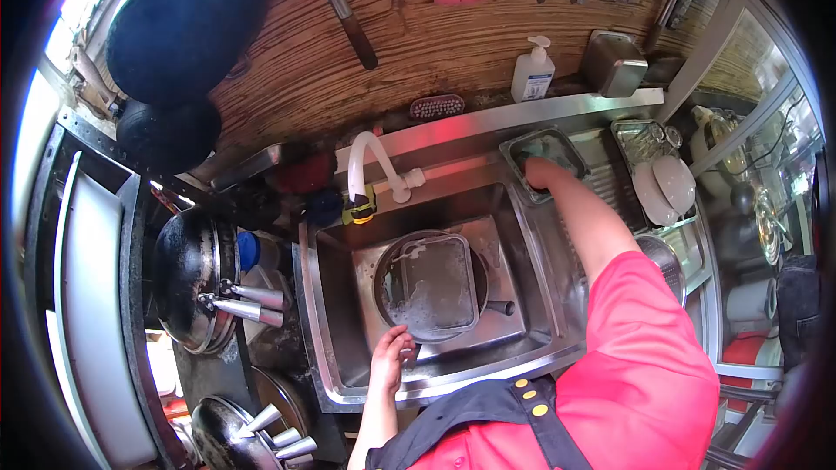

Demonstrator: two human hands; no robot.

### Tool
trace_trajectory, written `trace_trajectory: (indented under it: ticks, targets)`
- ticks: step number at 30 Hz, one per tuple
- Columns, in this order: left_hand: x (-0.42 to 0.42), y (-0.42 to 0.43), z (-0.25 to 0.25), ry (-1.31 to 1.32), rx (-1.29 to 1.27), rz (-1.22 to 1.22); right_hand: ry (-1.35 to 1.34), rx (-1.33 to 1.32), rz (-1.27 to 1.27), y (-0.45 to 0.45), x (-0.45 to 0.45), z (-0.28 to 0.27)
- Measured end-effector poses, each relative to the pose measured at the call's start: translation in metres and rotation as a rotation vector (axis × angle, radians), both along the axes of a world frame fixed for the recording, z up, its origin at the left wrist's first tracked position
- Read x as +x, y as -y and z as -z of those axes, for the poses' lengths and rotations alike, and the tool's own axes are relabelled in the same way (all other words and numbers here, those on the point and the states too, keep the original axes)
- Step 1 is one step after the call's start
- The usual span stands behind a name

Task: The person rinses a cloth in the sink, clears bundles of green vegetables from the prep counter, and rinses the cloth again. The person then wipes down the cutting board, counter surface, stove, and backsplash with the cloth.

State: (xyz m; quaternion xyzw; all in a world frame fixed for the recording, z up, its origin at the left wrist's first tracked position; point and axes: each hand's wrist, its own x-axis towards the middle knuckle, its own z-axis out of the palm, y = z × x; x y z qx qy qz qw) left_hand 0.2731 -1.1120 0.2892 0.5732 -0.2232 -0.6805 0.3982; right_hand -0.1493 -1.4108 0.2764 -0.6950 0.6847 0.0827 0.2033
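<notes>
My left hand (pixel 394 359) is at the front of the metal sink (pixel 335 318), fingers loosely curled and a little apart, with nothing visible in them. Just beyond its fingertips is a clear rectangular container (pixel 440 283), which lies over a round pan (pixel 381 287) with a dark handle in the basin. My right hand (pixel 538 174) reaches down into a rectangular tub (pixel 570 157) on the ribbed drainboard. Something dark green shows beside it there, but the fingers are hidden, so I cannot tell whether they grip anything.
A white faucet (pixel 370 157) curves over the basin's back left. On the right, a rack (pixel 627 135) holds glasses and white bowls (pixel 670 187). A pump bottle (pixel 533 74) and a scrub brush (pixel 437 106) stand behind. Several pans (pixel 187 283) are stacked at left.
</notes>
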Motion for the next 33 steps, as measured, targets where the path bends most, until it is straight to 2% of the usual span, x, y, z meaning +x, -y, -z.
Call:
trace_trajectory:
  ticks: [1,2,4,6,7,9,10,12,13,14,15,17,18,19,20,21,22,23,25,26,27,28,29,31,33]
  targets:
    - [-0.011,0.012,-0.006,-0.003,-0.007,-0.001,0.033,-0.095,0.035,0.004,-0.005,0.005]
    - [-0.023,0.022,-0.011,0.023,-0.032,0.063,0.032,-0.099,0.029,0.003,-0.002,-0.016]
    - [-0.045,0.042,-0.020,0.045,-0.051,0.120,0.283,-0.263,0.262,-0.002,0.001,-0.067]
    - [-0.068,0.067,-0.029,0.020,-0.187,0.242,0.683,-0.302,0.323,0.002,-0.002,-0.101]
    - [-0.080,0.082,-0.035,-0.005,-0.237,0.301,0.680,-0.305,0.320,-0.003,0.002,-0.122]
    - [-0.108,0.117,-0.052,-0.050,-0.328,0.363,1.250,-0.218,0.449,-0.012,0.019,-0.167]
    - [-0.125,0.136,-0.064,-0.070,-0.365,0.364,1.250,-0.220,0.441,-0.013,0.026,-0.179]
    - [-0.161,0.172,-0.082,-0.204,-0.389,0.217,1.712,-0.164,0.224,-0.017,0.045,-0.195]
    - [-0.175,0.196,-0.088,-0.348,-0.320,0.185,1.713,-0.156,0.214,-0.023,0.060,-0.206]
    - [-0.184,0.215,-0.093,-0.494,-0.251,0.151,1.918,-0.094,0.229,-0.031,0.080,-0.216]
    - [-0.186,0.227,-0.098,-0.494,-0.257,0.136,2.120,-0.022,0.244,-0.039,0.100,-0.220]
    - [-0.184,0.240,-0.107,-0.882,-0.240,-0.105,1.915,-0.238,0.380,-0.055,0.144,-0.207]
    - [-0.171,0.254,-0.078,-1.062,-0.341,0.017,1.591,-0.424,0.256,-0.061,0.161,-0.172]
    - [-0.173,0.252,-0.059,-1.165,-0.600,0.005,1.259,-0.589,0.134,-0.070,0.177,-0.140]
    - [-0.175,0.251,-0.040,-1.296,-0.851,-0.004,0.963,-0.647,-0.008,-0.097,0.196,-0.147]
    - [-0.169,0.236,-0.023,-1.295,-0.938,-0.050,0.664,-0.686,-0.147,-0.119,0.212,-0.156]
    - [-0.163,0.220,-0.006,-1.295,-1.022,-0.098,0.559,-0.642,-0.103,-0.120,0.221,-0.144]
    - [-0.151,0.210,-0.008,-1.281,-1.016,-0.113,0.569,-0.625,-0.107,-0.108,0.222,-0.117]
    - [-0.137,0.194,-0.021,-0.495,-0.031,-0.332,0.794,-0.553,0.369,-0.074,0.218,-0.062]
    - [-0.129,0.189,-0.007,-0.381,0.057,-0.366,0.868,-0.499,0.371,-0.080,0.221,-0.058]
    - [-0.115,0.192,0.015,-0.372,0.062,-0.368,0.874,-0.491,0.375,-0.092,0.234,-0.051]
    - [-0.096,0.198,0.047,-0.571,-0.094,-0.360,0.884,-0.466,0.318,-0.108,0.250,-0.044]
    - [-0.089,0.192,0.036,-0.500,-0.102,-0.328,0.892,-0.437,0.258,-0.118,0.261,-0.037]
    - [-0.074,0.181,0.014,-0.358,-0.115,-0.265,0.790,-0.484,0.407,-0.109,0.260,-0.022]
    - [-0.085,0.168,-0.039,0.096,-0.034,-0.003,1.173,-0.288,0.702,-0.082,0.248,0.040]
